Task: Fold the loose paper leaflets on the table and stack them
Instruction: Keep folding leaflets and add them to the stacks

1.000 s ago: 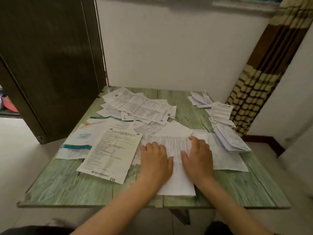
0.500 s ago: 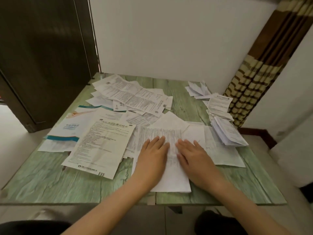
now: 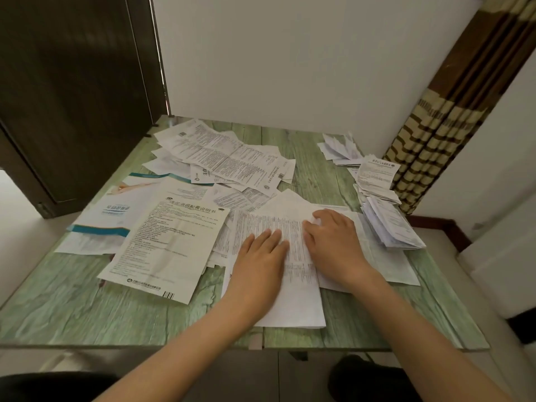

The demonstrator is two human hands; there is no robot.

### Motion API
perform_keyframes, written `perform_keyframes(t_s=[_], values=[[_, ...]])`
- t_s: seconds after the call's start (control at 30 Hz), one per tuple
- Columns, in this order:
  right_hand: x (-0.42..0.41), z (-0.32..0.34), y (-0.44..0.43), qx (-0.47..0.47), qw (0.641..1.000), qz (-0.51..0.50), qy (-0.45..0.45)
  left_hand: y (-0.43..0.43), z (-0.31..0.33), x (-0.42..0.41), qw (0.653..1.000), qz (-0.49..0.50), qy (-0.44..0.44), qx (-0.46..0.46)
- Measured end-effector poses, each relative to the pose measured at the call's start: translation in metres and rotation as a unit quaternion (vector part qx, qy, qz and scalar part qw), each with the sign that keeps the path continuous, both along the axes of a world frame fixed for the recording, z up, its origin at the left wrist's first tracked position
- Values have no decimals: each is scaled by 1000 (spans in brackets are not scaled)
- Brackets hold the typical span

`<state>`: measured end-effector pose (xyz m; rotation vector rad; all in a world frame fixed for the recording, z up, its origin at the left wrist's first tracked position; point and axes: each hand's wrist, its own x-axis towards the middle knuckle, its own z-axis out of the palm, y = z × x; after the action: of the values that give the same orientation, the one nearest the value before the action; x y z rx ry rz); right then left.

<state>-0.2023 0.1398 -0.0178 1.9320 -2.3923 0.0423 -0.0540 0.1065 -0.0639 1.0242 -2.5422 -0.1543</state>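
A long white printed leaflet [image 3: 293,303] lies lengthwise at the table's near middle. My left hand [image 3: 259,262] presses flat on its left half, fingers straight. My right hand [image 3: 333,245] rests on its right half, fingers reaching to the leaflet's far right part, where the fingertips look slightly curled at a paper edge. Loose unfolded leaflets [image 3: 220,158] are spread over the left and far middle of the table. A large sheet with a barcode [image 3: 171,248] lies just left of my left hand. Folded leaflets [image 3: 385,219] are stacked along the right edge.
The green wood-grain table [image 3: 72,309] has bare surface at its near left and near right. A blue-and-white brochure [image 3: 110,221] lies at the left edge. A dark door stands at the left, a white wall behind, a striped curtain [image 3: 435,146] at the right.
Both hands have slid a little along the leaflet, the right hand reaching farther up toward its far right part. The camera has tilted down and closer.
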Motion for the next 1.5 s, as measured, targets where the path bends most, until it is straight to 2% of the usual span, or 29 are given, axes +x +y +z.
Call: perform_keyframes(t_s=[0.1,0.27,0.47,0.57,1.0,1.1,1.17,1.27,1.5], values=[[0,0,1,6,1000,-5,-2,0,-1,-1,1000,6,22,-13],[3,-3,9,-1,999,-16,-34,3,6,1,998,9,3,61],[2,-1,41,-30,986,-26,-159,6,10,2,998,12,1,67],[0,1,58,-21,981,-34,-189,5,11,2,997,17,-10,70],[13,7,102,24,982,-14,-189,8,12,3,997,13,20,70],[22,14,112,1,982,-8,-191,8,13,4,997,7,15,72],[28,18,107,-35,958,-32,-282,7,14,5,997,3,28,78],[29,23,87,-61,889,-115,-439,8,14,8,993,-7,68,98],[25,28,55,-31,813,-204,-545,7,21,15,951,-24,237,199]])
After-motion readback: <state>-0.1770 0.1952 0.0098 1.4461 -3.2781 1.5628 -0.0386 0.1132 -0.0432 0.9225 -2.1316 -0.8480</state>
